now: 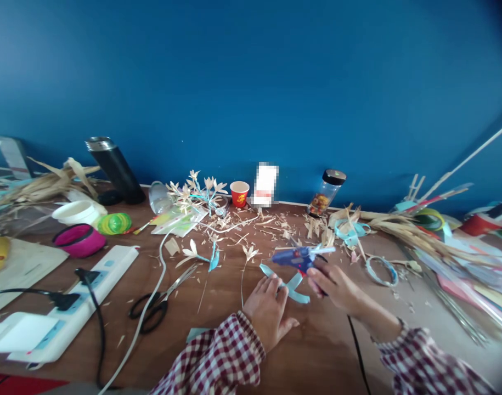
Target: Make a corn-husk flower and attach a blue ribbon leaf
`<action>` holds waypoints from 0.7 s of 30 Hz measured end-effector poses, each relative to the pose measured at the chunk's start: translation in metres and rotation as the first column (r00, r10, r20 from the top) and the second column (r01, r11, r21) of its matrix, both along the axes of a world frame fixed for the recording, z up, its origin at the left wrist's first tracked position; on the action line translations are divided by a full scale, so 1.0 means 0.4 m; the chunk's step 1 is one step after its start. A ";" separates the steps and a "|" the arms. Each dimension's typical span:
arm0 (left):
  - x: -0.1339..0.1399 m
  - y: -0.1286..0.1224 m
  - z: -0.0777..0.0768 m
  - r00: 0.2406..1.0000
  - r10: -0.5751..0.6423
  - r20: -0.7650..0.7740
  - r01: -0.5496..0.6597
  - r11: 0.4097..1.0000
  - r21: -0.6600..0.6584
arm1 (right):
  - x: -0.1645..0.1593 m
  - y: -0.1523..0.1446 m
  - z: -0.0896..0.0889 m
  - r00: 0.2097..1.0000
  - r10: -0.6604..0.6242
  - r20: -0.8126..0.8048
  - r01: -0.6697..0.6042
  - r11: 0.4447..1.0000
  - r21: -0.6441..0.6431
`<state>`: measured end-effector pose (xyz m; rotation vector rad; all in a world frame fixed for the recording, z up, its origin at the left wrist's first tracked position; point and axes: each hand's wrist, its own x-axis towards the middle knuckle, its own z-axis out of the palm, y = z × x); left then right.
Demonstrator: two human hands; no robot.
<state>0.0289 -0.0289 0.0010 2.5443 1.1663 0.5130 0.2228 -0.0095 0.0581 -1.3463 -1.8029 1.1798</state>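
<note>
My right hand (331, 282) is wrapped round the handle of a blue glue gun (292, 258). A pale glue stick sticks out of the gun's right end, and its nozzle points left. Beneath the gun, light blue paper strips (295, 293) lie crossed on the table. My left hand (269, 310) rests on the tabletop, thumb spread, its fingertips on the strips' left part. Left of that hand lies a cream husk flower (249, 252) on a thin wire stem. Another flower (191, 250) with a blue-wrapped stem is farther left, close to black-handled scissors (160, 299).
A white power strip (98, 291) with plugs and cords fills the left side. Along the blue wall stand a black flask (117, 173), a red paper cup (240, 196) and a tilted jar (325, 195). Husk scraps litter the back; dried husks (415, 236) and wires (452, 307) lie right.
</note>
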 end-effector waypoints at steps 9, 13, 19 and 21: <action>-0.004 0.000 -0.016 1.000 0.000 0.010 0.000 1.000 0.016 | -0.047 -0.003 -0.028 0.994 0.013 0.109 -0.014 1.000 0.001; -0.004 -0.001 -0.017 1.000 0.007 0.012 -0.007 1.000 0.019 | -0.053 0.000 -0.033 0.997 -0.015 0.080 0.015 1.000 -0.008; -0.003 0.001 -0.014 1.000 0.005 0.001 -0.005 1.000 0.009 | -0.053 0.002 -0.044 0.996 -0.025 0.084 0.023 0.999 0.023; -0.003 0.001 -0.011 1.000 0.004 -0.001 -0.004 1.000 0.006 | -0.052 0.004 -0.044 0.997 -0.024 0.070 0.022 1.000 0.020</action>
